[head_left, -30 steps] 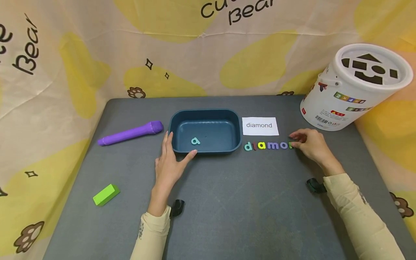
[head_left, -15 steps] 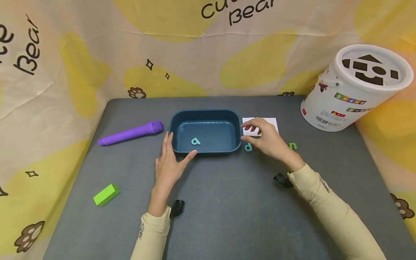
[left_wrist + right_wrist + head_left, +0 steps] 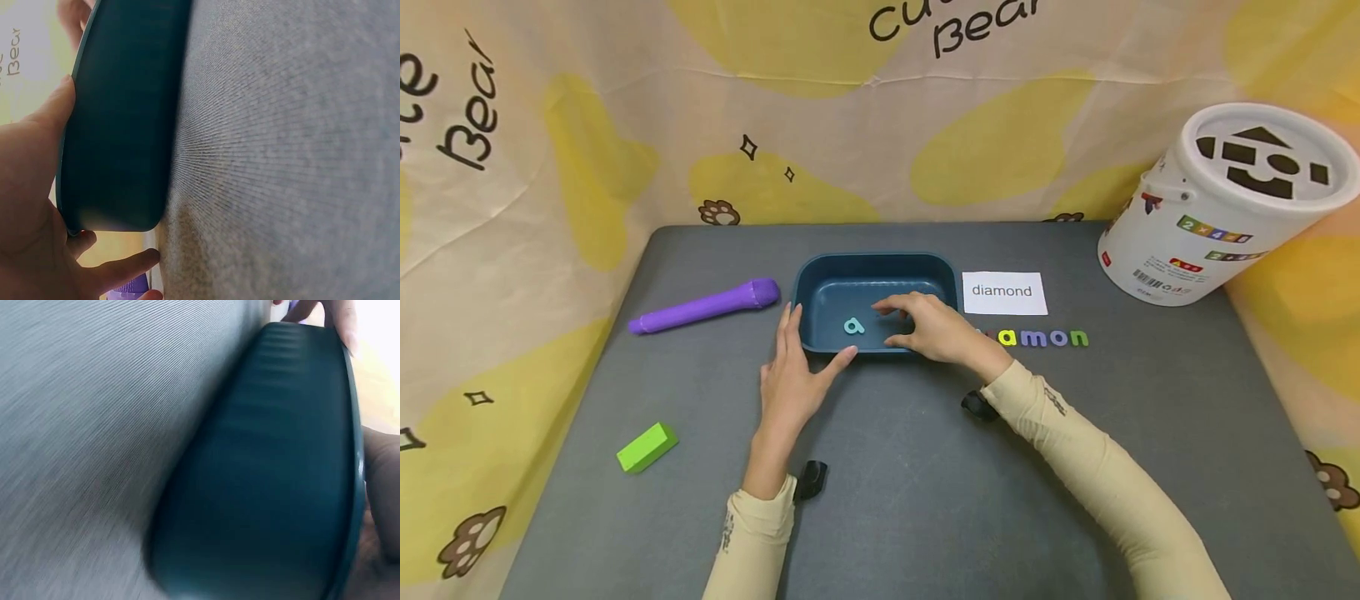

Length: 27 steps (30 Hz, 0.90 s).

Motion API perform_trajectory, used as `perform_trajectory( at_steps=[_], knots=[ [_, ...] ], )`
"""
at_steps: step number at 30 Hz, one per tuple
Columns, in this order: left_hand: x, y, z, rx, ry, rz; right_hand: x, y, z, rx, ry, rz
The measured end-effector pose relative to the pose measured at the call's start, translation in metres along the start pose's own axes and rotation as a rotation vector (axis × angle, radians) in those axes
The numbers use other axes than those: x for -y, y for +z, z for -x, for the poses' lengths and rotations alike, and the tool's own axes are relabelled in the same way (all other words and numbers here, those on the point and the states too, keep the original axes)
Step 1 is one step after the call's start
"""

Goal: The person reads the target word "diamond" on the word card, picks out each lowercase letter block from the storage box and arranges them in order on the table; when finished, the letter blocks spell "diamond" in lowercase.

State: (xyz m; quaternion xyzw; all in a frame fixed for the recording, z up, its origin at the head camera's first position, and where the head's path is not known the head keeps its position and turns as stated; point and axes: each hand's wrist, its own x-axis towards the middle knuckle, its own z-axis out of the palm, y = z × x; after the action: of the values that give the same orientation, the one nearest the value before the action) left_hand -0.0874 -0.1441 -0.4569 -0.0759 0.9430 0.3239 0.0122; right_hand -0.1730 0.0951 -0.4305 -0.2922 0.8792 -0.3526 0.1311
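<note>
A turquoise letter (image 3: 853,326) lies inside the dark blue tray (image 3: 820,340). My left hand (image 3: 792,398) rests against the tray's near left corner, thumb on the front rim and fingers spread along the left side. In the left wrist view the thumb (image 3: 56,106) touches the rim. My right hand (image 3: 928,329) reaches over the front rim into the tray, to the right of the letter. Its thumb and fingers are apart, with nothing seen between them. To the right stands a row of colored letters (image 3: 1033,338) reading "amon", its left end hidden by the right wrist.
A white card (image 3: 1004,293) printed "diamond" lies above the letter row. At back right stands a tilted-looking white bucket (image 3: 1195,225) with shaped holes in its lid. A purple microphone (image 3: 703,307) is left of the tray, and a green block (image 3: 647,448) lies nearer.
My right hand has let go of the green letter n at the row's right end and moved left, past the card, into the tray. The left hand stays in place.
</note>
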Motion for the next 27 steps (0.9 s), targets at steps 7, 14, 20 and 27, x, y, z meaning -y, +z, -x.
perform_trajectory(
  at_steps=[7,14,20,27],
  knots=[
    [-0.001,0.000,0.000,0.005,0.003,0.004,0.008,0.015,-0.027,0.095,0.002,0.002],
    [0.000,0.000,0.001,0.001,0.004,0.001,0.007,0.023,-0.042,0.120,-0.015,0.028],
    [0.001,-0.001,0.001,0.004,0.008,-0.001,0.006,0.028,-0.051,0.115,-0.035,0.077],
    [0.000,-0.001,0.001,-0.006,0.009,0.000,0.004,0.030,-0.052,0.082,-0.030,0.078]
  ],
)
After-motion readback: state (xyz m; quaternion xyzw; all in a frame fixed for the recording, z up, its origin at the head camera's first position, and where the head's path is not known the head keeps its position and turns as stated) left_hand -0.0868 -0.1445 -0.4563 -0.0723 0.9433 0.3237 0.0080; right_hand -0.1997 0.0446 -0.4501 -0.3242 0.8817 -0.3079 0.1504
